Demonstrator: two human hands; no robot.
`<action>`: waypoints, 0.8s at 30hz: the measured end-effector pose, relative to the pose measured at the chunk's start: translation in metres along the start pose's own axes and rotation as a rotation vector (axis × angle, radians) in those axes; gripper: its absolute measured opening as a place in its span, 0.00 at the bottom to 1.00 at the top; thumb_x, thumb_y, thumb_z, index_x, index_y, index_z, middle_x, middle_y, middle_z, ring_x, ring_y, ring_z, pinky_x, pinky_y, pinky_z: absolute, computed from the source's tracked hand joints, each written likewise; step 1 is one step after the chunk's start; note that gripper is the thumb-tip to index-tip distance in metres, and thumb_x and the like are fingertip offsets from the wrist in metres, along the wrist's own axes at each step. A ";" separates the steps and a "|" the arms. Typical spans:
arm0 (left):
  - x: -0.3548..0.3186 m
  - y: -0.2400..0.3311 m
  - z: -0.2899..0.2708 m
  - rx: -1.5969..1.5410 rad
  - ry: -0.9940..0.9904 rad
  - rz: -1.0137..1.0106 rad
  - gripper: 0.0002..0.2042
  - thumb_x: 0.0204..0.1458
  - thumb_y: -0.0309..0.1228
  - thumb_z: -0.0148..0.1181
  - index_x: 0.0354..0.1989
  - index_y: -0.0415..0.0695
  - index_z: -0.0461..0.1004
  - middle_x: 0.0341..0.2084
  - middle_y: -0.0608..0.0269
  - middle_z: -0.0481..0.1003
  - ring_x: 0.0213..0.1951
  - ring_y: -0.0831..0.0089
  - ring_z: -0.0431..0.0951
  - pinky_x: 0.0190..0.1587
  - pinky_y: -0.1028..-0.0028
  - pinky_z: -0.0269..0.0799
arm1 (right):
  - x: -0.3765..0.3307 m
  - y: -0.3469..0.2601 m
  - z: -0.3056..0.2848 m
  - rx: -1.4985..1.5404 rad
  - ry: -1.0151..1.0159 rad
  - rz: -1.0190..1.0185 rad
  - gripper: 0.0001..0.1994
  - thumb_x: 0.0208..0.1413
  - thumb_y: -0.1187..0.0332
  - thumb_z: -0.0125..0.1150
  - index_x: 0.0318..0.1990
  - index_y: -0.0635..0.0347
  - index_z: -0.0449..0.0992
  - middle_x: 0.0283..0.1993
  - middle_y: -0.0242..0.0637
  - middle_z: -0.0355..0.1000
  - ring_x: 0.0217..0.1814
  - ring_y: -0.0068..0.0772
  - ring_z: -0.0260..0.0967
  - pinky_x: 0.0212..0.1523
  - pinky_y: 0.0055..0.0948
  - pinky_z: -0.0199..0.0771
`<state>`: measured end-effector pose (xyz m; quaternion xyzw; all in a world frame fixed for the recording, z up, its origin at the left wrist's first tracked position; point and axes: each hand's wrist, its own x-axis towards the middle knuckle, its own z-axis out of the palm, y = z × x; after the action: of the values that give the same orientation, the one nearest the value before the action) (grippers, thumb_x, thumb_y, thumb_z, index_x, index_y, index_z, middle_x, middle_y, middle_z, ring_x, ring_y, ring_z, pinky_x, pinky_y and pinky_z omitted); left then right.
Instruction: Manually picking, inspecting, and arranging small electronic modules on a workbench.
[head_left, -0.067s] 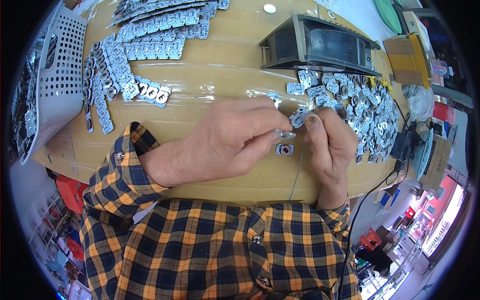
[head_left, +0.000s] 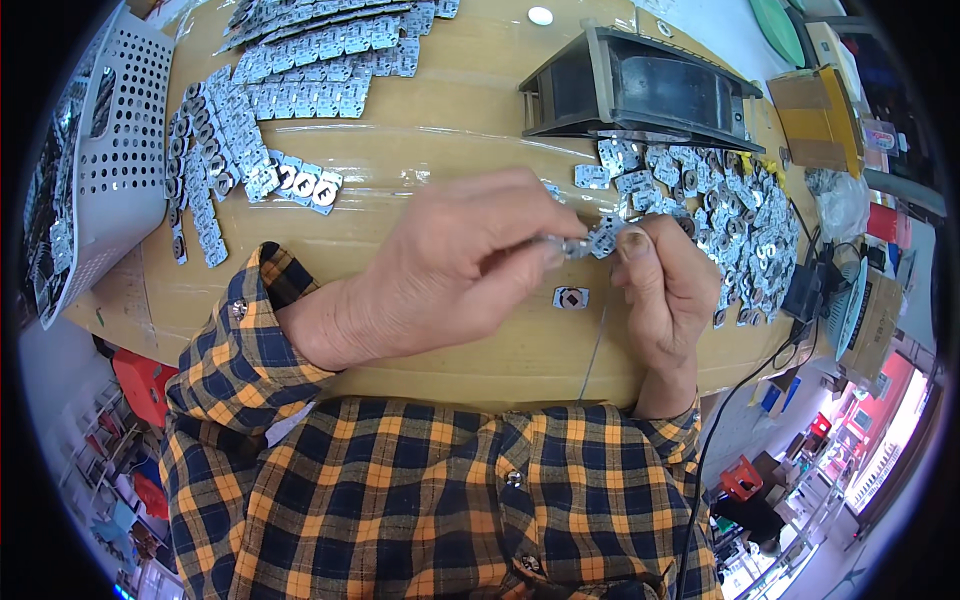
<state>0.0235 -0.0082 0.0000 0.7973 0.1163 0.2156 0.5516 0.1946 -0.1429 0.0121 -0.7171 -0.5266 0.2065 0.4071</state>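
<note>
My left hand, blurred a little, is closed in a pinch on a small silvery metal plate. Opposite it, my right hand pinches another metal plate between thumb and forefinger. The two plates meet or nearly touch; I cannot tell whether they are joined. On the table just below them lies a single plate with a dark square centre. A thin cord runs down beside my right hand to the table's near edge.
A heap of loose metal plates spreads at the right, below a black plastic bin. Linked strips of plates lie at the far left, near a white perforated basket. A black cable hangs at the right edge.
My left hand's plate has come up and right against or close to the plate in my right hand. The right hand has shifted very slightly right.
</note>
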 end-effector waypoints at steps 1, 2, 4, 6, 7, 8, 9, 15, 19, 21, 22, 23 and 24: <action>0.001 -0.001 -0.001 -0.016 0.063 -0.013 0.10 0.47 0.15 0.60 0.39 0.37 0.78 0.34 0.56 0.78 0.35 0.67 0.79 0.36 0.76 0.73 | 0.000 -0.001 -0.001 0.033 0.011 0.022 0.14 0.65 0.67 0.51 0.28 0.64 0.73 0.18 0.27 0.66 0.18 0.12 0.55 0.20 0.17 0.53; 0.001 -0.001 0.000 -0.016 0.063 -0.014 0.10 0.47 0.15 0.60 0.39 0.37 0.78 0.34 0.56 0.78 0.35 0.67 0.79 0.36 0.76 0.73 | 0.000 0.000 0.000 0.034 0.010 0.023 0.14 0.65 0.67 0.51 0.28 0.64 0.73 0.18 0.27 0.66 0.18 0.12 0.55 0.20 0.17 0.53; 0.003 -0.002 0.002 -0.091 0.078 0.115 0.10 0.47 0.15 0.60 0.39 0.37 0.78 0.37 0.53 0.79 0.37 0.66 0.80 0.38 0.76 0.74 | 0.001 0.001 0.002 0.098 0.008 0.016 0.14 0.65 0.67 0.51 0.27 0.63 0.72 0.18 0.26 0.65 0.17 0.12 0.54 0.20 0.16 0.52; 0.002 -0.001 0.003 -0.079 0.071 0.129 0.10 0.47 0.16 0.61 0.39 0.37 0.78 0.39 0.53 0.79 0.38 0.66 0.81 0.38 0.76 0.75 | -0.001 -0.003 0.002 0.136 0.009 0.063 0.14 0.65 0.67 0.51 0.27 0.63 0.72 0.17 0.26 0.65 0.17 0.11 0.54 0.20 0.15 0.52; 0.001 -0.001 0.003 -0.067 0.064 0.143 0.10 0.47 0.16 0.61 0.39 0.37 0.78 0.40 0.52 0.79 0.39 0.67 0.81 0.38 0.76 0.75 | -0.001 -0.005 0.002 0.173 0.011 0.109 0.14 0.65 0.67 0.51 0.27 0.63 0.72 0.17 0.26 0.65 0.17 0.11 0.55 0.20 0.15 0.52; 0.001 0.000 0.004 -0.070 0.061 0.145 0.10 0.47 0.16 0.61 0.39 0.37 0.78 0.40 0.52 0.79 0.39 0.67 0.81 0.38 0.76 0.75 | -0.001 -0.005 0.004 0.171 0.014 0.111 0.14 0.65 0.67 0.51 0.27 0.63 0.72 0.17 0.26 0.65 0.17 0.11 0.55 0.20 0.15 0.52; 0.000 0.000 0.005 -0.057 0.060 0.148 0.10 0.48 0.16 0.61 0.39 0.37 0.78 0.39 0.52 0.79 0.38 0.68 0.81 0.38 0.76 0.75 | -0.001 -0.006 0.006 0.158 0.032 0.115 0.14 0.65 0.67 0.51 0.27 0.63 0.72 0.17 0.26 0.65 0.17 0.11 0.55 0.20 0.15 0.52; -0.003 -0.001 0.003 -0.131 0.005 -0.042 0.09 0.50 0.19 0.61 0.40 0.36 0.78 0.36 0.56 0.79 0.36 0.73 0.80 0.34 0.78 0.75 | -0.001 0.003 0.008 -0.017 0.069 0.031 0.14 0.65 0.68 0.52 0.26 0.64 0.72 0.17 0.26 0.64 0.18 0.11 0.57 0.20 0.16 0.55; -0.002 0.003 0.004 -0.559 0.049 -0.437 0.08 0.55 0.22 0.60 0.43 0.36 0.77 0.35 0.61 0.79 0.32 0.81 0.79 0.27 0.83 0.72 | -0.003 0.010 0.001 -0.015 0.039 0.009 0.14 0.64 0.67 0.52 0.27 0.65 0.73 0.17 0.27 0.65 0.19 0.13 0.59 0.21 0.18 0.57; -0.001 0.002 0.003 -0.608 0.037 -0.449 0.08 0.56 0.23 0.59 0.43 0.36 0.77 0.36 0.62 0.78 0.31 0.81 0.78 0.25 0.84 0.71 | -0.002 0.004 0.000 0.084 -0.003 0.020 0.14 0.64 0.66 0.53 0.27 0.65 0.73 0.18 0.27 0.66 0.19 0.14 0.59 0.21 0.18 0.57; -0.001 0.002 0.002 -0.657 0.027 -0.460 0.09 0.56 0.23 0.59 0.44 0.36 0.76 0.36 0.63 0.78 0.30 0.82 0.78 0.24 0.85 0.70 | -0.002 0.000 0.000 0.183 -0.046 0.029 0.15 0.64 0.65 0.53 0.27 0.65 0.73 0.18 0.28 0.66 0.19 0.14 0.60 0.21 0.18 0.57; -0.001 0.003 0.002 -0.657 0.026 -0.460 0.09 0.56 0.23 0.59 0.44 0.36 0.76 0.36 0.63 0.78 0.30 0.82 0.78 0.24 0.85 0.70 | -0.001 -0.003 0.000 0.183 -0.046 0.029 0.15 0.64 0.65 0.53 0.27 0.65 0.73 0.18 0.28 0.66 0.19 0.14 0.60 0.21 0.18 0.57; -0.002 0.005 0.001 -0.620 -0.012 -0.446 0.09 0.56 0.23 0.59 0.45 0.36 0.76 0.36 0.62 0.78 0.29 0.82 0.78 0.24 0.85 0.70 | 0.000 -0.007 0.001 0.191 -0.083 0.022 0.13 0.62 0.69 0.55 0.26 0.65 0.73 0.18 0.31 0.65 0.18 0.20 0.61 0.20 0.21 0.58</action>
<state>0.0226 -0.0118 0.0039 0.5489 0.2128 0.1107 0.8007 0.1899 -0.1416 0.0169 -0.6715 -0.5132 0.2896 0.4492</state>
